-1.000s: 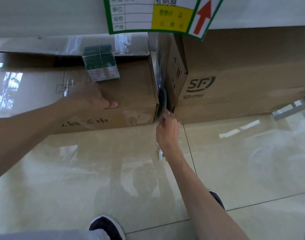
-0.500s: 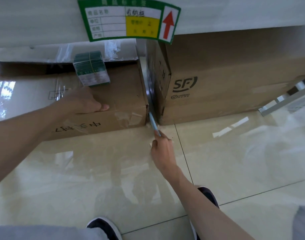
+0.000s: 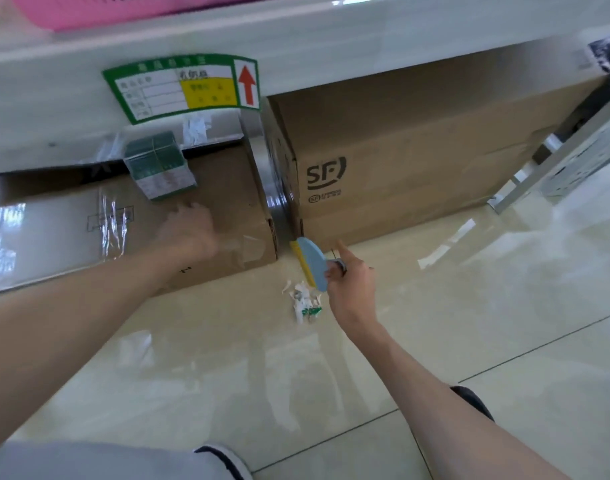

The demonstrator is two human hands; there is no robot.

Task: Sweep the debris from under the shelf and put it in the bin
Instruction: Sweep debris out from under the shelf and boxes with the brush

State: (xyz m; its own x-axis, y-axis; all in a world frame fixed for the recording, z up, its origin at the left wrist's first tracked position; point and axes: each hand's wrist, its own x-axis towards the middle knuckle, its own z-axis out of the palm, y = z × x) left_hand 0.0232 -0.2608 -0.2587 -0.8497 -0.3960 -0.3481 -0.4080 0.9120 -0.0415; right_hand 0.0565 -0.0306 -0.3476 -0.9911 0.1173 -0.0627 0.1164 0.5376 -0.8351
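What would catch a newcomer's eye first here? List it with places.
The right hand grips a blue brush at the foot of the gap between the left box and the right box under the shelf. A heap of paper scraps lies on the floor left of that hand. The left hand rests on the left box, below a green label.

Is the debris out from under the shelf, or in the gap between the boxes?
Out. The paper scraps lie heaped on open floor in front of the boxes, beside the brush the right hand holds.
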